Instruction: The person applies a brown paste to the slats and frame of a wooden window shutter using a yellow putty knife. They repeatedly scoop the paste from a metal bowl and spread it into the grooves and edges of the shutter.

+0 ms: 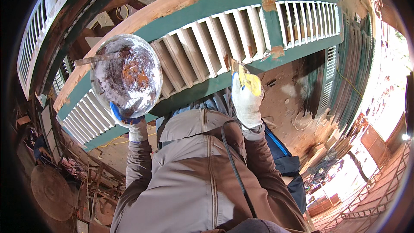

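A long louvered shutter (269, 25), with a green frame and white and bare-wood slats, lies across in front of me. My left hand (128, 120), in a white glove with blue fingertips, grips the lower rim of a round bowl (98, 91) held over the shutter's left part. Inside the bowl is a smeared reddish-brown paste (135, 74), and a flat strip (100, 58) lies across its left rim. My gloved right hand (246, 105) is closed on a yellow-handled putty knife (253, 84). The knife's blade points at the slat ends by the shutter's near rail.
Another louvered shutter (31, 47) stands at the far left. Several green shutters (351, 69) lean in a stack on the right. A yellow cord (350, 84) hangs along them. Metal frames and scrap (92, 185) crowd the lower left.
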A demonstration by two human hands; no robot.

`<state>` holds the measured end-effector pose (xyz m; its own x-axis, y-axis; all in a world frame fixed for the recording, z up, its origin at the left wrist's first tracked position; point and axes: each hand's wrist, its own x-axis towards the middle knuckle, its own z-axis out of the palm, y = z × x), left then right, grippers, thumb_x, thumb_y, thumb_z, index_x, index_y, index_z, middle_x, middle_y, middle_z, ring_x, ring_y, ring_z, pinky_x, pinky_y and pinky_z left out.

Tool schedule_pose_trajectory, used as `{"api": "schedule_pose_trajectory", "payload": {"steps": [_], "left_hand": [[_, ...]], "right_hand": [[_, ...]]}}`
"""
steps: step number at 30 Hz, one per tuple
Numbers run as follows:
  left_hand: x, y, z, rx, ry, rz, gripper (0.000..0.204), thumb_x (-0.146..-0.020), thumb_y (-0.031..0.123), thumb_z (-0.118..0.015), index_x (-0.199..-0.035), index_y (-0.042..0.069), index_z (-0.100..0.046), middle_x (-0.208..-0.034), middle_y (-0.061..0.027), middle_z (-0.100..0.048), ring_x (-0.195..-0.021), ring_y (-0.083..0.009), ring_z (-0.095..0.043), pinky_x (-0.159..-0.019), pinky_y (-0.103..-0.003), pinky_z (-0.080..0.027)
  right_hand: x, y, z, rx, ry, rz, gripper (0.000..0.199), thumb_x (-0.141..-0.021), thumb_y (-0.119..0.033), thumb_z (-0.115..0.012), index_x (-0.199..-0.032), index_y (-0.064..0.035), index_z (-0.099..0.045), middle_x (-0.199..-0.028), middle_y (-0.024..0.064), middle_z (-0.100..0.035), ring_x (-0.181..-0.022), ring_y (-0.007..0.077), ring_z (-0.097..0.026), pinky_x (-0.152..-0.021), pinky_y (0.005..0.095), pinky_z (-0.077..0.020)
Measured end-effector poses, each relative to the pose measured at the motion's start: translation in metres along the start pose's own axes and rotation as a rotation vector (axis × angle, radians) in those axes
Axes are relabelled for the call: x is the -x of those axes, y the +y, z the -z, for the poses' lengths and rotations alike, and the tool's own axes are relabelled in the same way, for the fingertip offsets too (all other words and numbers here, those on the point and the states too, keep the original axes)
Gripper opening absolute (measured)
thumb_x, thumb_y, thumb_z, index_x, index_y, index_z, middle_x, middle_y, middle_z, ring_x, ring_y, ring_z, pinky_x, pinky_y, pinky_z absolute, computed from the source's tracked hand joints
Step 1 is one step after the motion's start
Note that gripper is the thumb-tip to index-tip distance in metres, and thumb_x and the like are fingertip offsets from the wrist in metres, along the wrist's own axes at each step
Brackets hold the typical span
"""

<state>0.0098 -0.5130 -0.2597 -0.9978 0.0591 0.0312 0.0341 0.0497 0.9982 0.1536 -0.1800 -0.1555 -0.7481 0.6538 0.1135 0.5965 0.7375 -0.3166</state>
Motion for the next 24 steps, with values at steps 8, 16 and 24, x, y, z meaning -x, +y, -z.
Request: {"api": "schedule_pose_trajectory", "payload": {"steps": [8, 16, 24], "left_hand": [[0.003, 0.0, -0.002, 0.143, 0.074, 0.111, 0.065, -0.097, 0.033, -0.06, -0.151, 0.008, -0.035, -0.155, -0.0151, -0.034, -0.139, -0.0374, -0.041, -0.111, -0.056, -0.041], [0.012, -0.018, 0.01, 0.085, 0.061, 0.144, 0.078, -0.095, 0.053, -0.055, -0.154, 0.01, -0.03, -0.157, -0.014, -0.031, -0.141, -0.0376, -0.038, -0.111, -0.057, -0.041], [0.002, -0.016, 0.01, -0.249, -0.007, -0.151, 0.074, -0.095, 0.052, -0.054, -0.153, 0.011, -0.032, -0.156, -0.0138, -0.032, -0.139, -0.0377, -0.041, -0.11, -0.057, -0.043]], "right_hand": [[-0.032, -0.022, -0.008, 0.181, -0.285, -0.101, 0.014, -0.088, -0.018, -0.066, -0.09, -0.0045, -0.071, -0.063, 0.0107, -0.064, -0.056, 0.0301, -0.065, -0.054, 0.0414, -0.0531], [-0.011, -0.013, -0.029, 0.011, -0.014, -0.016, 0.016, -0.088, -0.017, -0.068, -0.099, -0.0048, -0.07, -0.072, 0.0114, -0.067, -0.062, 0.0295, -0.066, -0.058, 0.0403, -0.0539], [-0.027, -0.024, -0.025, -0.24, -0.02, -0.15, 0.013, -0.091, -0.016, -0.068, -0.095, -0.0034, -0.069, -0.076, 0.0123, -0.064, -0.065, 0.0335, -0.065, -0.061, 0.0415, -0.0522]]}}
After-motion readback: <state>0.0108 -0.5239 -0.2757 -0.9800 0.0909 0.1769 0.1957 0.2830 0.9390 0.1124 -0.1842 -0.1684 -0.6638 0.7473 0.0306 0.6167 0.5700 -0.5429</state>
